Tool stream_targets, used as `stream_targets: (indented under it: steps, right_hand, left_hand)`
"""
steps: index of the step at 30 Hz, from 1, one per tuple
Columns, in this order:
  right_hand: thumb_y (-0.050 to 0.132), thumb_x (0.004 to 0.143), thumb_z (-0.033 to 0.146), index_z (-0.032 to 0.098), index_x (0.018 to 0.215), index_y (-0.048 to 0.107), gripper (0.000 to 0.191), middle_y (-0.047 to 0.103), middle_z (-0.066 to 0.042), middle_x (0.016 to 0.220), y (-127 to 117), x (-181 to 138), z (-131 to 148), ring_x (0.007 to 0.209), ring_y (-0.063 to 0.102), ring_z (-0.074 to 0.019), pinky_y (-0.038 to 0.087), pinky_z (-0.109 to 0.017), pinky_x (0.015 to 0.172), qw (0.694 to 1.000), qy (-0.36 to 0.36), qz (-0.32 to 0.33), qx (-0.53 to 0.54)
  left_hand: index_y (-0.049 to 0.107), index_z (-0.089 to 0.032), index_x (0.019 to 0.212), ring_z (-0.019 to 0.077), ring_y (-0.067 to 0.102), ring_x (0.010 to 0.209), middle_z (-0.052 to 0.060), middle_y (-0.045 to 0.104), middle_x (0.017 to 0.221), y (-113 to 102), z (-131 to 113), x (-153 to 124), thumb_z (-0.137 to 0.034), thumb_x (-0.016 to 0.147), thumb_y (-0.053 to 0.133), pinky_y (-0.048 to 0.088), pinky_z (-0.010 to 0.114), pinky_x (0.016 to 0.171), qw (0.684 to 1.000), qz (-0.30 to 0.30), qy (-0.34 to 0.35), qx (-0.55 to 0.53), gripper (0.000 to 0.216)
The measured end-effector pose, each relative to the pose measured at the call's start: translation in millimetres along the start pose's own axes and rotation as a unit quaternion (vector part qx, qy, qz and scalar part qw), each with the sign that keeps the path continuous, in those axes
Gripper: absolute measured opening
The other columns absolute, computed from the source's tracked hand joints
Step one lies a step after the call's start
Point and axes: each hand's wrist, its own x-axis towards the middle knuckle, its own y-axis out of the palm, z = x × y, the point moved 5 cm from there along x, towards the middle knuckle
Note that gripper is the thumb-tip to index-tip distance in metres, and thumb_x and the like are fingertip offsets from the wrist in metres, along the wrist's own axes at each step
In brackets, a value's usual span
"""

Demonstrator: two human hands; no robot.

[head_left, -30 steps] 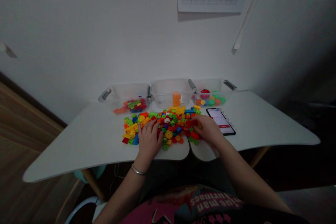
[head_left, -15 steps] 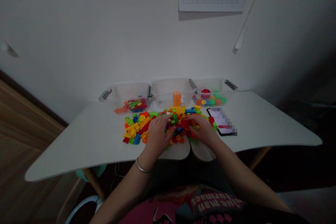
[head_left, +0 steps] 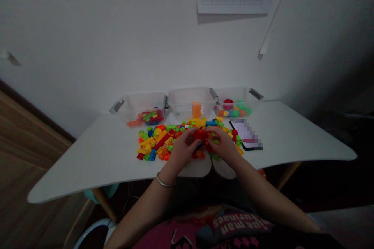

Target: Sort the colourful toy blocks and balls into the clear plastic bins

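Note:
A heap of colourful toy building bricks [head_left: 160, 140] is spread over the white table in front of me. Above its near middle, my left hand [head_left: 184, 148] and my right hand [head_left: 222, 144] come together around a red toy piece [head_left: 200, 135]. Fingers of the left close on its left side, while the right grips it from the other side. The exact shape of the red piece is partly covered by my fingers. Yellow, green, blue and orange bricks lie around and below both hands.
Three clear bins line the wall: the left bin [head_left: 140, 99] holds mixed pieces, the middle bin [head_left: 184, 95] shows an orange piece [head_left: 196, 109], and the right bin [head_left: 236, 93] holds coloured balls. A phone [head_left: 245, 134] lies right of the heap. The table [head_left: 96, 159] has a notched front edge.
My left hand has moved right, toward my right hand. Both now hold the red piece between them, where before they were apart over the bricks.

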Motion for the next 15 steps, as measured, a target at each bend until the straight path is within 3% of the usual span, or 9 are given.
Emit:
stream_targets:
  steps: [5,10,15]
  right_hand:
    - [0.064,0.081,0.028,0.025,0.107,0.066,0.027,0.069,-0.008,0.116,3,-1,-7,0.111,0.065,-0.0245,0.060,-0.042,0.087,0.994,0.063,-0.019,0.090]
    - [0.071,0.077,0.036,0.026,0.107,0.064,0.033,0.067,-0.008,0.117,7,-1,-17,0.112,0.065,-0.0253,0.057,-0.045,0.093,0.974,0.106,-0.030,0.196]
    - [0.075,0.073,0.039,0.029,0.120,0.054,0.052,0.068,-0.008,0.115,12,-1,-27,0.113,0.065,-0.0244,0.056,-0.046,0.095,0.951,0.130,-0.037,0.277]
  left_hand:
    - [0.061,-0.020,0.122,0.0192,0.070,0.091,0.008,0.070,0.108,0,11,1,-0.026,0.081,0.065,0.060,0.037,0.083,0.993,-0.041,-0.044,-0.101,0.041]
    - [0.061,-0.019,0.119,0.0194,0.070,0.089,0.008,0.070,0.102,-1,15,3,-0.027,0.079,0.068,0.059,0.036,0.082,0.982,-0.062,-0.064,-0.166,0.042]
    - [0.063,-0.018,0.114,0.0172,0.070,0.079,0.005,0.070,0.089,3,17,4,-0.025,0.074,0.071,0.059,0.035,0.079,0.969,-0.064,-0.092,-0.222,0.041]
